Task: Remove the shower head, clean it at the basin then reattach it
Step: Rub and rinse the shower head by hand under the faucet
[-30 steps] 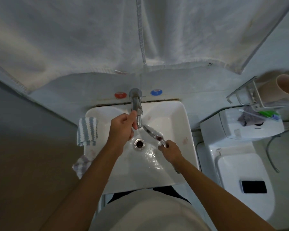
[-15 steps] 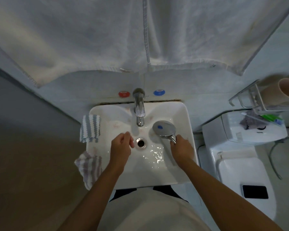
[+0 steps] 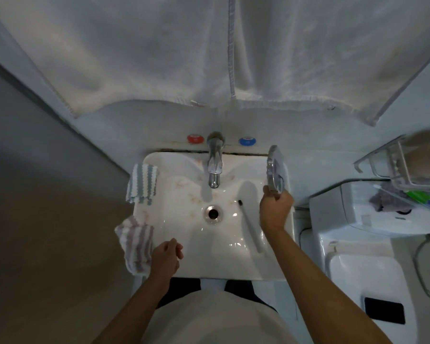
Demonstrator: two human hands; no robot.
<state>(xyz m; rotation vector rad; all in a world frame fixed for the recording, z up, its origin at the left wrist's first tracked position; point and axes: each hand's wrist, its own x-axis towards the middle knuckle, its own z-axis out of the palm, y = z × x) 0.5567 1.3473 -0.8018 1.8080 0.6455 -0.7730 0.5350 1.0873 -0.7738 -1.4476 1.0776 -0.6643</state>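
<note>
Chrome caught what little light there was: the shower head (image 3: 275,170) stood edge-on above the right rim of the basin (image 3: 233,269), clear of the bowl, its face turned towards the tap (image 3: 214,165). The right hand (image 3: 274,211) had its fingers wrapped round the handle just below the head, a firm closed grip with the thumb side uppermost. The left hand (image 3: 165,256) hovered over the near-left corner of the basin, fingers loosely curled and holding nothing, just beside the striped cloth (image 3: 136,247) draped over the rim. A second striped cloth (image 3: 142,186) hung on the left edge further back. A dark-tipped brush (image 3: 250,225) lay in the bowl, slanting from beside the drain (image 3: 212,213) towards the right wall. No water could be seen running from the tap, though wet highlights shone on the porcelain.

By my reading, the washing at the basin was finished or nearly so, and the head was being lifted out. The next move would call for either drying it, with the free hand well placed to take the near cloth, or carrying it away to be refitted. The wet chrome handle would want a steady hold so it did not slip
</note>
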